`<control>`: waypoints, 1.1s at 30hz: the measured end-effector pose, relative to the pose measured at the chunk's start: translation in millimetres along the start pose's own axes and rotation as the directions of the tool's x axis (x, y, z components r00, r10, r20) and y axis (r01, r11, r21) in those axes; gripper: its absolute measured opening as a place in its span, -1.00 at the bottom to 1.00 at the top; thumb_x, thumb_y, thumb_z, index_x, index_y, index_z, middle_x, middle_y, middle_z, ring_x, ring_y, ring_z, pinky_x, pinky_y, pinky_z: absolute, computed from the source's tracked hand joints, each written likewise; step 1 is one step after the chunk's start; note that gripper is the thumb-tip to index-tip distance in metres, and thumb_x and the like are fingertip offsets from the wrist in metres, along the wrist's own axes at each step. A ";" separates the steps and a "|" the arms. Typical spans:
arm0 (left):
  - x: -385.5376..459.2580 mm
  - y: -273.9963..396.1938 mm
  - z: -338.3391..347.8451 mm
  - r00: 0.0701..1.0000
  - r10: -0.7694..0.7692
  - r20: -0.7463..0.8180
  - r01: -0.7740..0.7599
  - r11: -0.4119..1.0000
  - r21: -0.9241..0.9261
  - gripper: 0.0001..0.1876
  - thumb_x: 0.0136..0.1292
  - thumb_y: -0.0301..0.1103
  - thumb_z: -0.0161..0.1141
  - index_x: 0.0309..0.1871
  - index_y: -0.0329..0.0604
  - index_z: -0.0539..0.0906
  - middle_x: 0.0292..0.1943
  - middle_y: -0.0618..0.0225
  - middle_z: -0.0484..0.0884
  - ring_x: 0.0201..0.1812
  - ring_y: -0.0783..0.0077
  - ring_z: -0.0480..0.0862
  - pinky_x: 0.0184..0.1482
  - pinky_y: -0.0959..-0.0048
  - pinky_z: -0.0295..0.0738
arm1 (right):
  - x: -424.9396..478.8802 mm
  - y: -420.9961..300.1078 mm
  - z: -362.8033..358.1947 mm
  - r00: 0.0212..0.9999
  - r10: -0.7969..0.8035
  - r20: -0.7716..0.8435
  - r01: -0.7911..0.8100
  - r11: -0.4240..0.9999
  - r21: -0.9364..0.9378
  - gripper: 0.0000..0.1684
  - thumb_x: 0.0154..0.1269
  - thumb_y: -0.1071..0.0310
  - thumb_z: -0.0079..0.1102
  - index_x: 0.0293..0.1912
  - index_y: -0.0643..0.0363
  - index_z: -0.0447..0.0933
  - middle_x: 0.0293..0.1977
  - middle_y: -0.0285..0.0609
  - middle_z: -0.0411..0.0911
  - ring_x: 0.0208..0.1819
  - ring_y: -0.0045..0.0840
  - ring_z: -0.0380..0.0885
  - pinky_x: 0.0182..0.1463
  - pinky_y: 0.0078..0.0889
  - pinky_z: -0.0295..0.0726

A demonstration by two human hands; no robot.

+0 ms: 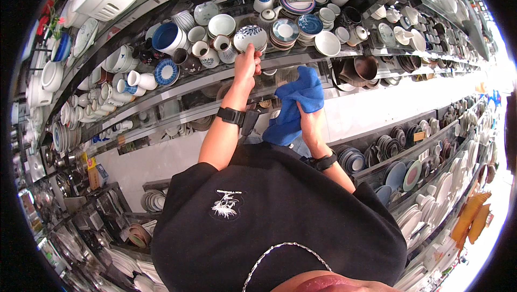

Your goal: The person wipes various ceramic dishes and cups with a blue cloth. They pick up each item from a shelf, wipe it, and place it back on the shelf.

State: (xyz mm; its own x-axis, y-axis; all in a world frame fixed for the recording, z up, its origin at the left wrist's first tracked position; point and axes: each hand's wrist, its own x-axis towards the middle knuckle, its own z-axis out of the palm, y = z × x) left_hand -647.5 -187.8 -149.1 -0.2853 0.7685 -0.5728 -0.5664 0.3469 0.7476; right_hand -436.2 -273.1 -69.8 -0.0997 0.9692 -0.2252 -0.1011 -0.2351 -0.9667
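My left hand (247,65) is at the front edge of the shelf, its thumb over the near rim of a white dish (249,36) with a dark blue leaf pattern. The fingers curl below that rim, partly hidden. Lower and to the right, my right hand (312,124) grips a crumpled blue cloth (302,92), which hangs in folds around the fingers. Left of the dish stand two striped or patterned ceramic jugs (223,47). To its right sits a stack of blue-and-white plates (284,30).
A glass shelf edge (194,80) runs across in front of me. Deep blue bowls (166,36), a lidded teapot (268,15) and a white bowl (327,43) crowd the shelf. Brown bowls (365,67) sit lower right. Racks of plates (398,177) stand close behind my right side.
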 end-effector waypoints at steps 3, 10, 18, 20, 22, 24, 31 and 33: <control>1.4 0.2 0.5 1.000 -0.005 0.000 0.005 1.000 0.004 -0.51 0.54 0.11 0.05 -0.24 -0.19 0.59 -0.63 0.65 0.30 -0.68 0.64 0.23 -0.57 0.50 0.15 | -5.3 19.0 -1.6 0.993 -0.115 -0.029 0.113 0.992 -0.061 -0.32 0.29 0.62 0.20 0.40 0.31 0.37 0.26 -0.17 0.54 0.21 -0.52 0.52 0.34 -0.48 0.41; -4.2 9.1 -0.8 0.987 -0.136 0.081 0.143 0.986 -0.089 -0.56 0.53 0.05 0.09 -0.14 -0.21 0.65 -0.63 0.70 0.27 -0.65 0.67 0.26 -0.55 0.54 0.20 | -5.3 26.8 -4.9 0.990 -0.102 -0.098 0.103 0.995 0.001 -0.39 0.29 0.60 0.24 0.33 0.32 0.43 0.17 -0.17 0.60 0.17 -0.50 0.54 0.32 -0.43 0.43; -3.8 4.1 -15.1 0.970 -0.097 0.225 0.123 0.987 -0.105 -0.60 0.54 -0.05 0.11 0.05 -0.24 0.67 -0.56 0.70 0.29 -0.55 0.72 0.30 -0.44 0.59 0.32 | -16.2 23.0 8.8 0.975 -0.202 -0.089 0.203 0.979 -0.006 -0.40 0.30 0.61 0.23 0.33 0.31 0.43 0.16 -0.17 0.61 0.16 -0.49 0.54 0.32 -0.44 0.43; -7.5 2.2 -18.4 0.970 -0.073 0.232 0.091 0.993 -0.068 -0.55 0.54 0.02 0.12 0.04 -0.26 0.67 -0.56 0.69 0.28 -0.55 0.72 0.29 -0.46 0.59 0.31 | -18.6 19.0 12.8 0.971 -0.225 -0.077 0.226 0.974 0.008 -0.40 0.30 0.61 0.23 0.34 0.31 0.43 0.17 -0.18 0.60 0.17 -0.50 0.54 0.32 -0.44 0.43; -10.9 3.8 -19.1 0.973 -0.064 0.222 0.072 0.997 -0.029 -0.50 0.52 0.09 0.13 0.01 -0.27 0.66 -0.56 0.69 0.28 -0.56 0.71 0.29 -0.47 0.59 0.30 | -17.8 17.7 12.6 0.971 -0.232 -0.060 0.232 0.973 -0.008 -0.39 0.30 0.61 0.24 0.34 0.31 0.42 0.19 -0.18 0.59 0.18 -0.50 0.53 0.33 -0.45 0.43; -16.9 5.3 -23.0 0.980 -0.017 0.201 0.009 0.999 0.042 -0.50 0.51 0.11 0.14 -0.02 -0.26 0.66 -0.57 0.68 0.28 -0.58 0.70 0.30 -0.49 0.59 0.29 | -20.0 18.6 14.1 0.978 -0.197 -0.063 0.199 0.980 0.016 -0.40 0.31 0.61 0.24 0.34 0.31 0.42 0.19 -0.19 0.58 0.18 -0.50 0.53 0.33 -0.44 0.42; -51.2 -6.1 -65.9 0.965 0.188 0.180 -0.226 0.949 0.220 -0.56 0.55 0.02 0.10 -0.18 -0.24 0.65 -0.55 0.57 0.43 -0.59 0.64 0.39 -0.51 0.56 0.29 | -19.0 29.9 18.7 0.976 -0.217 -0.014 0.217 0.976 -0.028 -0.44 0.33 0.60 0.24 0.31 0.30 0.45 0.16 -0.18 0.60 0.16 -0.50 0.53 0.33 -0.41 0.43; -62.0 -6.8 -79.4 0.969 0.201 0.144 -0.232 0.941 0.246 -0.58 0.57 0.00 0.09 -0.19 -0.23 0.65 -0.55 0.57 0.43 -0.59 0.64 0.39 -0.50 0.56 0.29 | -18.8 39.0 16.4 0.993 -0.115 -0.022 0.115 0.993 -0.028 -0.45 0.34 0.58 0.24 0.31 0.29 0.44 0.19 -0.18 0.57 0.18 -0.48 0.52 0.34 -0.40 0.42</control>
State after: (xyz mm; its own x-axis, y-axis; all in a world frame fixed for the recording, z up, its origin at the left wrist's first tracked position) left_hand -687.3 -280.5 -145.5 -0.2790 0.8917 -0.3564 -0.2765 0.2808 0.9191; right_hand -454.5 -301.7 -101.2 -0.0652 0.9912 -0.1150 -0.0844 -0.1203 -0.9891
